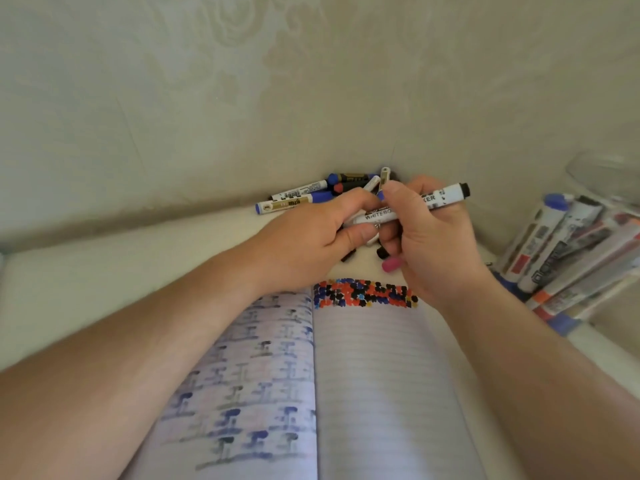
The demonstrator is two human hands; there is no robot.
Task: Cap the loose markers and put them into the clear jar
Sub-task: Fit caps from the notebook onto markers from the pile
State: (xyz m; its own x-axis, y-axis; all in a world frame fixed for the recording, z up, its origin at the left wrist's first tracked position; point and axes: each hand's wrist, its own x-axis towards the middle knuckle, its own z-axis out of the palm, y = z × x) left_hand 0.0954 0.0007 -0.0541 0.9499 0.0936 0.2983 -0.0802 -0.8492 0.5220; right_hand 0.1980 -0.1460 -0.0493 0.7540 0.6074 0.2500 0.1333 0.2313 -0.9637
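My right hand point(429, 233) grips a white whiteboard marker point(446, 195) with a black end pointing right. My left hand point(311, 237) closes on the same marker's left end, which is hidden in the fingers. Below the hands lie a black cap point(348, 255) and a pink cap point(391, 264). A pile of loose markers point(304, 199), blue, black and red, lies behind the hands against the wall. The clear jar point(588, 251) stands at the right edge with several markers inside.
An open lined notebook point(363, 375) lies under my forearms, with coloured dots along the right page's top and ink marks on the left page. The white surface point(104, 271) meets a patterned beige wall point(242, 98) close behind.
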